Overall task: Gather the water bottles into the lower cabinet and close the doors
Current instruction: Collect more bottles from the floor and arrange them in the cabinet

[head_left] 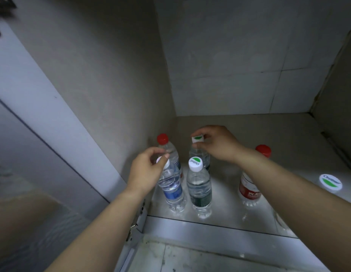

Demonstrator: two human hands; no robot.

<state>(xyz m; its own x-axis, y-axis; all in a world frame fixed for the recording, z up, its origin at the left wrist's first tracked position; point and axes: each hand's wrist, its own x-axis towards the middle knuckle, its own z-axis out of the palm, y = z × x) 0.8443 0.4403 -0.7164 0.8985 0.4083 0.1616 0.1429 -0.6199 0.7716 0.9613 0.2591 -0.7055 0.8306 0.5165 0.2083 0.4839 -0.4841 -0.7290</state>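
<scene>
Several water bottles stand upright on the floor of the open lower cabinet [225,214]. My left hand [147,171] pinches the white cap of a blue-label bottle [171,187] at the front left. My right hand [216,143] holds the green-and-white cap of a green-label bottle [199,156] in the back row. Between them stands another green-label bottle [199,187]. A red-capped bottle [164,143] stands at the back left by the cabinet wall. A red-label bottle [249,185] is partly hidden behind my right forearm. A further green-and-white cap [330,183] shows at the far right.
The cabinet's left door [43,107] hangs open at my left, with its hinge [140,214] near the cabinet's front corner. The tiled back wall [239,65] and right side wall [339,95] enclose the space. A worn floor ledge [190,256] lies in front.
</scene>
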